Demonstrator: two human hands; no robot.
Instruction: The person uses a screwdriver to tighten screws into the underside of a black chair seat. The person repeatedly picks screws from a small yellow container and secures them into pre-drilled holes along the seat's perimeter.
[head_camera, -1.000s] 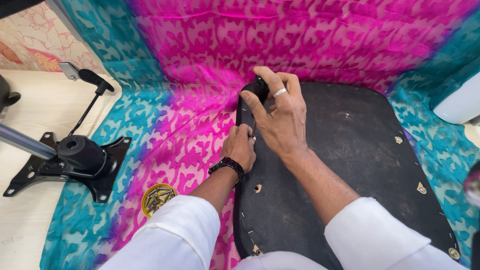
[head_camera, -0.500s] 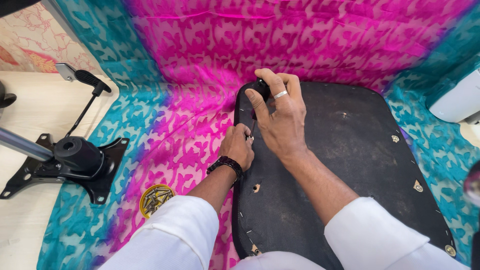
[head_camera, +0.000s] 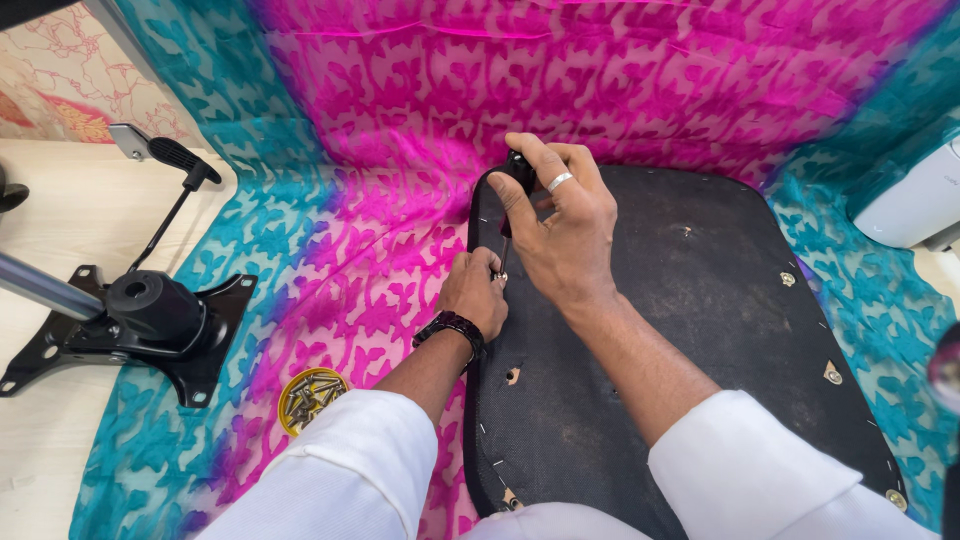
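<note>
Screwdriver (head_camera: 512, 190) stands nearly upright at the near-left edge of the black seat board (head_camera: 700, 330), its dark handle wrapped in the right hand (head_camera: 560, 225), fingers clamped round it, a ring on one. Left hand (head_camera: 478, 290) rests below on the board's edge, fingertips pinched together at the tool's tip; what they pinch is too small to tell. Both hands sit as they did half a second ago, barely shifted. Left of the board, on the pink and teal cloth (head_camera: 330, 280), lie a yellow lid of screws (head_camera: 310, 398) and a black chair mechanism (head_camera: 140, 320). A white appliance (head_camera: 915, 200) sits right.
</note>
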